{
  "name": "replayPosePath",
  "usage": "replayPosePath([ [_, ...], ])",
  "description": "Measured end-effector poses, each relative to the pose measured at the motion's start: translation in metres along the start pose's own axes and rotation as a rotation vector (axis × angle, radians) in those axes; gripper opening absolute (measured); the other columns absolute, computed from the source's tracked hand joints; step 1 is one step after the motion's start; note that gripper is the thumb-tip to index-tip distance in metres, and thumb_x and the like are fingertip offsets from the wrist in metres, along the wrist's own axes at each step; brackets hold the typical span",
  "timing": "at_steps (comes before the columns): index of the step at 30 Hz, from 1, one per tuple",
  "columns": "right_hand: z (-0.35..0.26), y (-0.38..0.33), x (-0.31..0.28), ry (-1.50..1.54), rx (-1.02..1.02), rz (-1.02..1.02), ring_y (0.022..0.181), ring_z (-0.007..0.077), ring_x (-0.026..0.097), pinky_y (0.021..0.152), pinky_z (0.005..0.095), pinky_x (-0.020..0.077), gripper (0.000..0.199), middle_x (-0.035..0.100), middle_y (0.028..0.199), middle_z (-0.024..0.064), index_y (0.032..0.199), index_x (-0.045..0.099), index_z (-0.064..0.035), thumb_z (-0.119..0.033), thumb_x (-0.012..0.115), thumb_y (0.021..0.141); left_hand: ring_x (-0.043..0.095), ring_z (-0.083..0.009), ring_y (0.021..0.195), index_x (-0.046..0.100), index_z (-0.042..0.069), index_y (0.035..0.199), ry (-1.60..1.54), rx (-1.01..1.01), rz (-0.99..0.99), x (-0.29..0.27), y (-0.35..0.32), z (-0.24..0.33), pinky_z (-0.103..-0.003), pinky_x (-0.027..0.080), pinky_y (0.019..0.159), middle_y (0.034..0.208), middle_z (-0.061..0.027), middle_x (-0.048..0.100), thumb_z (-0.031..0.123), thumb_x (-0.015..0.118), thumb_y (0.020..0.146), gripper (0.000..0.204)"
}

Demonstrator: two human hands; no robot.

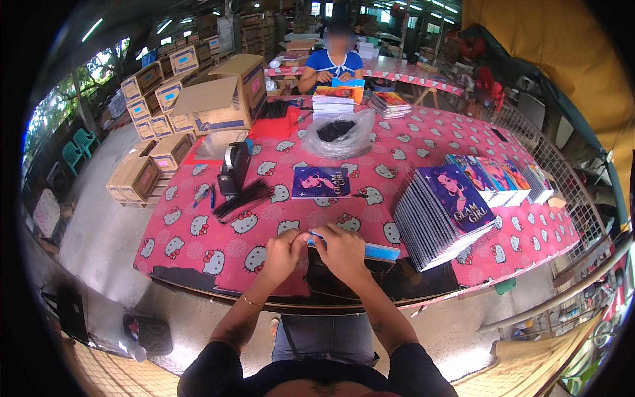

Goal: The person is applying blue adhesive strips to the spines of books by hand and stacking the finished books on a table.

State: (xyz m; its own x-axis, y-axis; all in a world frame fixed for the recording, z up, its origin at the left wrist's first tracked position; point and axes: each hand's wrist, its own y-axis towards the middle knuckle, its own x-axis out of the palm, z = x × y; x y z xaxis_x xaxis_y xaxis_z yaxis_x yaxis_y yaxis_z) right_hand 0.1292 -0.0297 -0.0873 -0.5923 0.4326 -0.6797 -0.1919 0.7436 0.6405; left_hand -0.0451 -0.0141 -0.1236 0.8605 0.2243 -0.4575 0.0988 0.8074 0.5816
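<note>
At the table's front edge, both my hands are closed on a notebook seen nearly edge-on, a thin blue and white strip. My left hand pinches its left end. Beside it, the fingers of my right hand curl over the top, thumb close to the left thumb. The hands hide much of the notebook. Just beyond lies a purple-covered notebook, flat on the table. To the right rises a tall stack of spiral-bound notebooks. Loose black binding coils lie at left, by a black desktop device with a handle.
The table has a pink patterned cloth. Further back are a clear plastic bag with black contents, an open carton and more notebooks. A person in blue works across the table. Stacked cartons stand left.
</note>
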Motion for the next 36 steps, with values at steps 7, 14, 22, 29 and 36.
replayPosePath([
  [7, 0.003, -0.002, -0.001, 0.035, -0.022, -0.015, 0.068, 0.0308, 0.067, 0.061, 0.0427, 0.0518, 0.01, 0.066, 0.081, 0.0056, 0.095, 0.067, -0.0138, -0.019, 0.069, 0.087, 0.066, -0.032, 0.069, 0.068, 0.001, 0.098, -0.007, 0.011, -0.153, -0.019, 0.019, 0.018, -0.039, 0.052, 0.062, 0.082, -0.0155, 0.067, 0.021, 0.072, 0.094, 0.021],
  [14, 0.011, 0.001, -0.012, 0.139, -0.014, -0.154, 0.072, 0.0347, 0.068, 0.066, 0.0471, 0.0537, 0.015, 0.068, 0.088, 0.0099, 0.099, 0.066, -0.0109, -0.014, 0.067, 0.085, 0.066, -0.0304, 0.075, 0.066, 0.001, 0.11, 0.023, 0.276, -0.426, -0.036, 0.037, 0.0, -0.038, 0.052, 0.064, 0.096, -0.0139, 0.066, 0.017, 0.07, 0.095, 0.022],
  [22, 0.021, 0.003, -0.02, 0.202, -0.116, -0.088, 0.08, 0.0364, 0.069, 0.069, 0.0469, 0.0548, 0.017, 0.069, 0.09, 0.0133, 0.105, 0.068, -0.0109, -0.012, 0.068, 0.088, 0.065, -0.0341, 0.082, 0.064, 0.008, 0.119, 0.197, 0.293, -0.556, -0.038, 0.048, -0.01, -0.046, 0.051, 0.066, 0.104, -0.0128, 0.062, 0.032, 0.065, 0.096, 0.033],
  [29, 0.015, 0.0, -0.03, 0.03, 0.046, -0.207, 0.077, 0.0357, 0.07, 0.068, 0.0487, 0.055, 0.015, 0.071, 0.09, 0.0093, 0.106, 0.07, -0.0137, -0.018, 0.062, 0.094, 0.037, -0.0435, 0.141, 0.039, -0.003, 0.151, 0.623, 0.419, -0.275, -0.004, 0.0, 0.017, -0.063, 0.027, 0.11, 0.153, -0.0251, 0.039, 0.059, 0.053, 0.095, 0.085],
  [36, 0.017, 0.003, -0.048, 0.033, 0.048, -0.361, 0.086, 0.034, 0.071, 0.075, 0.0467, 0.0561, 0.021, 0.074, 0.098, 0.0076, 0.112, 0.071, -0.0159, -0.02, 0.066, 0.092, 0.027, -0.0406, 0.152, 0.039, -0.001, 0.153, 0.777, 0.319, -0.113, 0.016, 0.01, 0.023, -0.07, 0.017, 0.115, 0.162, -0.0257, 0.03, 0.06, 0.058, 0.091, 0.089],
])
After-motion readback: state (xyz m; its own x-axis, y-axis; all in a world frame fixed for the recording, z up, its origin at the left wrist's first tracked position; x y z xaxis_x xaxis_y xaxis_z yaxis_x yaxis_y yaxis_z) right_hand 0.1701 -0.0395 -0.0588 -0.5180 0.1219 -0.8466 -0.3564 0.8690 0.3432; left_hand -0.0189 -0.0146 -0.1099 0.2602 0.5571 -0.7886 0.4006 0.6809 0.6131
